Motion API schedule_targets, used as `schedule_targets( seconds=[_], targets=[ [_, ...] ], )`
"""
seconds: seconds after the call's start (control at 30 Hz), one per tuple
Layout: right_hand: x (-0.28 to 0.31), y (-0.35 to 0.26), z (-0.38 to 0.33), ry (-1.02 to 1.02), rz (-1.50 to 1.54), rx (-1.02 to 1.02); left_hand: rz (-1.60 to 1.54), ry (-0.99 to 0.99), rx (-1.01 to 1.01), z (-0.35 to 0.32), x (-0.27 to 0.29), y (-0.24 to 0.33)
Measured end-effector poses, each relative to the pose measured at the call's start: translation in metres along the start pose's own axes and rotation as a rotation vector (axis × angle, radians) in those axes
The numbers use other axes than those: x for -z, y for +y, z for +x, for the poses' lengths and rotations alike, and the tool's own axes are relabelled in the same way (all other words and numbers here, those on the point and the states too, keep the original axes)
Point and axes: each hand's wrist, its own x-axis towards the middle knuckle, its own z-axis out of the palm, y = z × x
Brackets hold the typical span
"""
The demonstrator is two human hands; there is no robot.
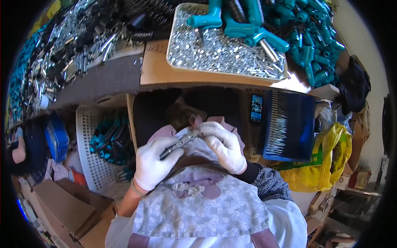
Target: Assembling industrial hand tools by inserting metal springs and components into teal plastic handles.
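Between my two white-gloved hands, above my lap, is a slim silver metal part [185,140] with a dark end that points down and left. My left hand [154,165] is closed around the dark end, thumb along its lower side. At the other end, the fingertips of my right hand [225,149] pinch the metal tip; what lies under those fingers is hidden. A flowered apron [198,215] covers my front below the hands.
A cream tray [223,76] of small metal pieces, with teal handle-shaped parts [240,29] on top, stands on the bench ahead. A blue bin [295,124] of metal rods and a phone [256,108] are right; a white basket [89,153] of teal-and-black parts is left.
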Motion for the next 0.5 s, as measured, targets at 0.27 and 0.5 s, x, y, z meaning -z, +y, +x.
schedule_targets(
  seconds=[0.27,0.5],
  targets=[
    [0.067,-0.055,0.043,0.239,-0.332,0.145,-0.032,0.023,0.115,0.001,0.003,0.002],
    [0.180,-0.087,0.105,0.644,-0.931,0.462,-0.040,0.034,0.019,0.006,0.001,-0.005]
  ],
)
